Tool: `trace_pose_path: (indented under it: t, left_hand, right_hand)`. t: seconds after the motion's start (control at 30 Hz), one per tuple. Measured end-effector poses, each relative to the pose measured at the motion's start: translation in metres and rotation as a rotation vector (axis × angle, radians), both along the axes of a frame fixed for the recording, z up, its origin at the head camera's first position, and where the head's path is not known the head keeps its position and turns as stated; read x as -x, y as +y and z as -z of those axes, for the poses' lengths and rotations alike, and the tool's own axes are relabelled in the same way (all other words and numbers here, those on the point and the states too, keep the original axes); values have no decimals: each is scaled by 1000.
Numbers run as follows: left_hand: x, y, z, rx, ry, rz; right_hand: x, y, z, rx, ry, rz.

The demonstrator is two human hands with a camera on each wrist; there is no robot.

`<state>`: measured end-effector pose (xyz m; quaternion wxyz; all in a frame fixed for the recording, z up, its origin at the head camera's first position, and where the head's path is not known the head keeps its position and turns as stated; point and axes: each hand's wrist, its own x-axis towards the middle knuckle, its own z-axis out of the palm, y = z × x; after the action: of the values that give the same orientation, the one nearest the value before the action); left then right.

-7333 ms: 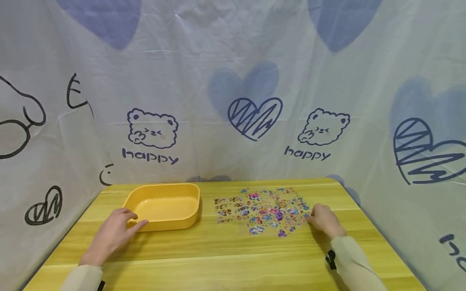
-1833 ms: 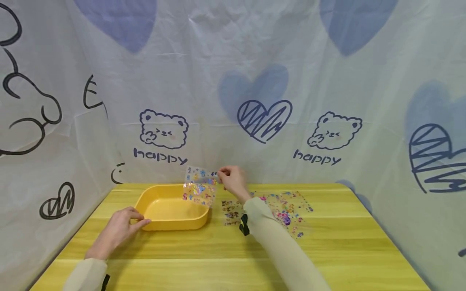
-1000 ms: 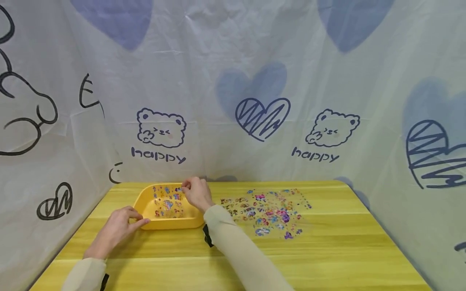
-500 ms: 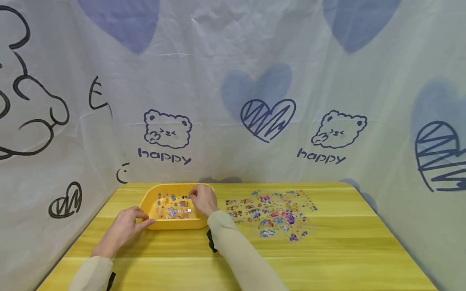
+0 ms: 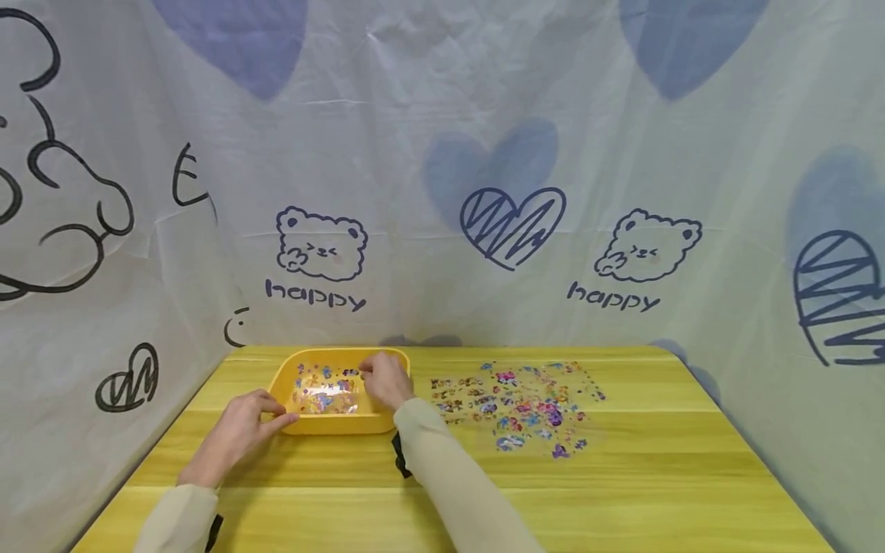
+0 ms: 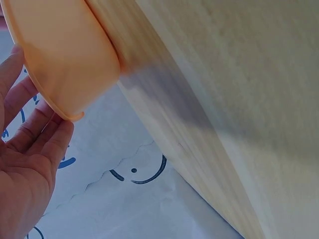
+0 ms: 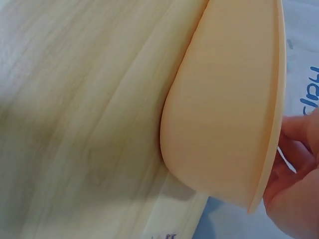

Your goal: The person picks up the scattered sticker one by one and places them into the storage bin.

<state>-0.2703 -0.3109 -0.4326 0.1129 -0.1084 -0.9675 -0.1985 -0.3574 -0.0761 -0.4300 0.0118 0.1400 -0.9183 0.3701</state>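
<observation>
A yellow plastic tray stands at the left of the table. My left hand holds its near left corner, thumb on the front rim; in the left wrist view the left fingers bend up to the rim. Inside the tray lies a clear sticker sheet with small colourful figures, shining with glare. My right hand is inside the tray and pinches this sheet near its upper right corner. In the right wrist view the tray wall partly hides the right hand.
More clear sticker sheets lie spread and overlapping on the table right of the tray. The wooden table reaches back to a white printed curtain, which also hangs along both sides.
My right hand has gone from the sheets at the right to the tray, carrying one sticker sheet, and lowered it inside. The left hand has stayed at the tray's corner.
</observation>
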Motion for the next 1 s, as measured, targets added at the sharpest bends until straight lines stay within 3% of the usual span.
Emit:
trace_pose_path:
  t: [0.2, 0.4, 0.6, 1.0]
  left_hand:
    - [3, 0, 2, -7, 20, 15]
    - [4, -3, 2, -3, 26, 19]
    - [5, -2, -1, -6, 23, 20]
    - [1, 1, 1, -13, -5, 11]
  right_hand:
    - [5, 11, 0, -50, -22, -141]
    - [9, 19, -3, -104, 74, -192]
    - [8, 27, -7, -181, 181, -217]
    - [-6, 55, -5, -193, 213, -225]
